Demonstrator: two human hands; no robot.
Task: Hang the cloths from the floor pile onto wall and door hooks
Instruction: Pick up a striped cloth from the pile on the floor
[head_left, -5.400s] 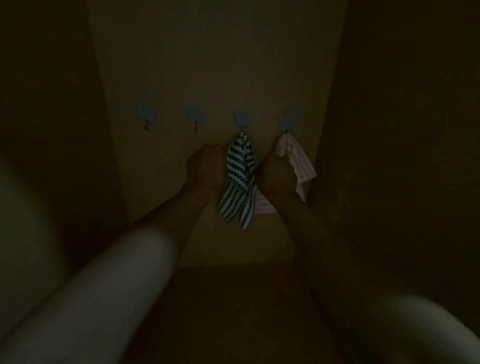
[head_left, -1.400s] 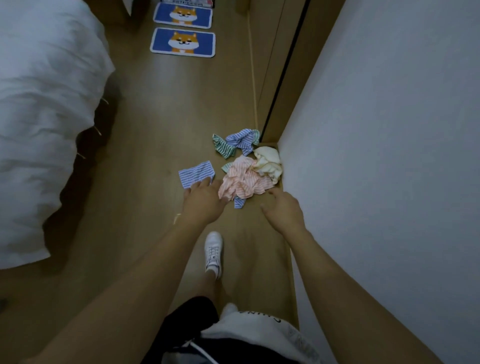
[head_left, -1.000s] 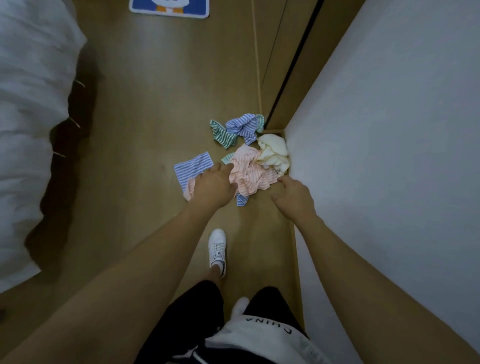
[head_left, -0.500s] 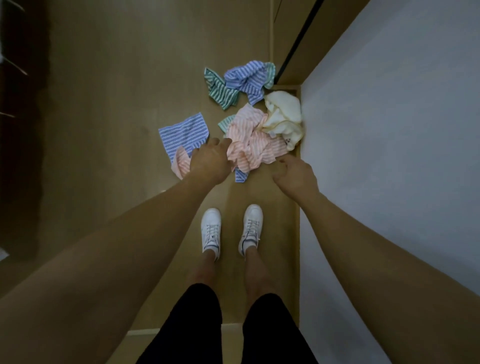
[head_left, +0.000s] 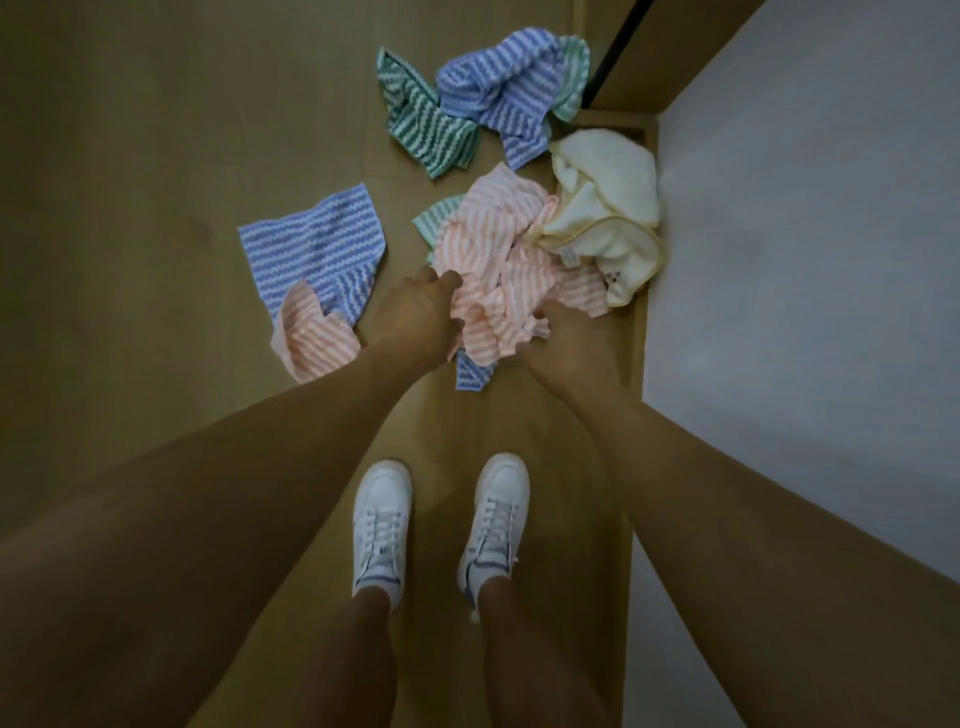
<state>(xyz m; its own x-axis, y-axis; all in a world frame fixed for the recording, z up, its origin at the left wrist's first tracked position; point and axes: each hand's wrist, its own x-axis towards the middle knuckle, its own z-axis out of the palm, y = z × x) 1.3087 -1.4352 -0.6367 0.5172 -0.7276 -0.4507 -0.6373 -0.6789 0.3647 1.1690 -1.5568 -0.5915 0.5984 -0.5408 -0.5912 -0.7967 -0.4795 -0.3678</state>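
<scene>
Both hands are down in the floor pile: the left hand has its fingers curled into the crumpled pink striped cloth and the right hand pinches that cloth's edge at about 3 o'clock of the left. Soft ribbed-looking microfibre all round, with a flat blue striped cloth at 9 o'clock, a bunched green striped cloth and another blue one at 12, and a fluffy cream towel with yellow piping against the white wall at 2 o'clock. White lace-up sneakers on the smooth wood floor at 6

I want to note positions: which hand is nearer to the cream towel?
Right. The right hand lies just below the cream towel; the left hand is farther left, across the pink cloths.
</scene>
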